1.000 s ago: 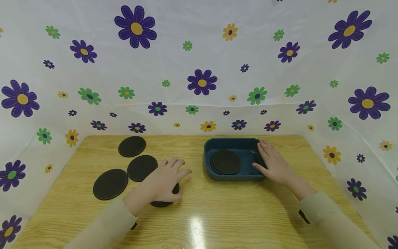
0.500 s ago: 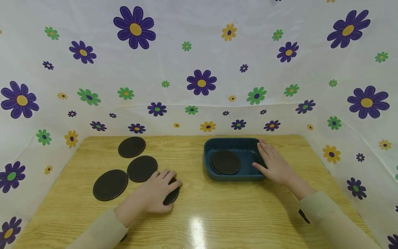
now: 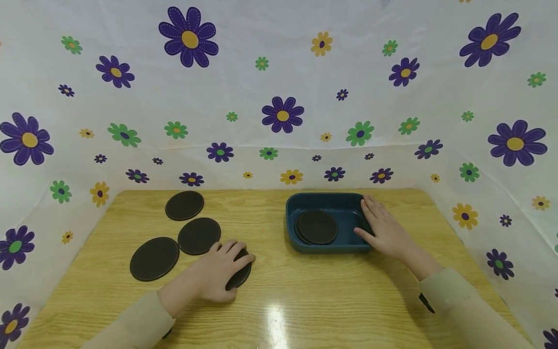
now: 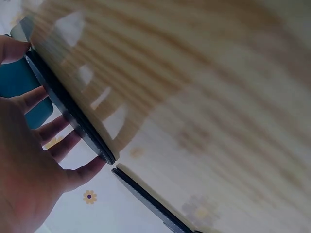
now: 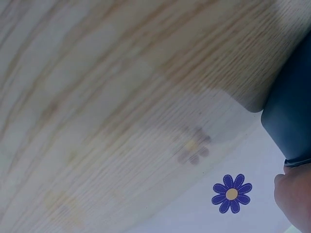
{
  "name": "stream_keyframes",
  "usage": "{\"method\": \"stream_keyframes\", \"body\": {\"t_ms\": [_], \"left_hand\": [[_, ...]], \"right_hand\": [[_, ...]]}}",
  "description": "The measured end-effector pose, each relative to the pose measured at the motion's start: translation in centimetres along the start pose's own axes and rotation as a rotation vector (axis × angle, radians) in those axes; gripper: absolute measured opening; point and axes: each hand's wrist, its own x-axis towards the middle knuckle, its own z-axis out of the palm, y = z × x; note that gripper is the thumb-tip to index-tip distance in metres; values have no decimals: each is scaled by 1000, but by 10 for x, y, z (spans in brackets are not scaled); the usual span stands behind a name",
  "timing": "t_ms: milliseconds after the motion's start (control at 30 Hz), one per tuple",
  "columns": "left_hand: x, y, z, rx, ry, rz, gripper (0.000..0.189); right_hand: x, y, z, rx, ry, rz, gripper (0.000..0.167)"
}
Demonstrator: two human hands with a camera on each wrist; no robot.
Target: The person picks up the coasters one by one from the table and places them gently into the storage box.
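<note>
My left hand (image 3: 216,275) is spread over a round black coaster (image 3: 240,272) on the wooden table, covering much of it. In the left wrist view, the thumb (image 4: 13,49) and fingertips hold the rim of that coaster (image 4: 70,107) at spaced points. My right hand (image 3: 384,231) rests on the right end of a dark blue rectangular tub (image 3: 331,249), fingers extended along the rim, thumb pointing inward. The right wrist view catches just a part of this hand (image 5: 296,196) at the edge of the tub (image 5: 286,116). Overlapping black coasters (image 3: 318,227) lie inside the tub's left half.
Three more black coasters lie at the left: a far one (image 3: 185,205), a middle one (image 3: 199,236) and a near one (image 3: 154,259). Bare wood (image 3: 305,295) shows in front of the tub. A white flowered cloth (image 3: 279,72) encloses the table's back and sides.
My left hand has come down and leftward onto the coaster, its fingers settling round the rim. My right hand and the tub have stayed in place.
</note>
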Motion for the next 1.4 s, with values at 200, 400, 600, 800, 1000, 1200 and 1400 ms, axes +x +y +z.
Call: {"method": "stream_keyframes", "body": {"t_ms": [200,400,600,800,1000,1200,1400], "left_hand": [[1,-3,-3,-42,18,12,75],[4,-8,-1,-37,50,28,73],[9,-12,0,9,71,44,71],[16,-12,-2,30,48,54,71],[27,-10,-7,22,41,57,72],[42,-10,-18,51,46,64,73],[59,-7,-31,54,72,88,74]], "right_hand": [[2,0,-1,4,5,-8,90],[3,0,-2,-2,6,-9,89],[3,-2,-4,-2,-3,-12,89],[3,-2,-3,-2,-2,-12,89],[2,-1,-2,-8,16,-15,88],[1,-2,-1,-4,5,-7,87],[0,-2,0,0,7,-6,87]]}}
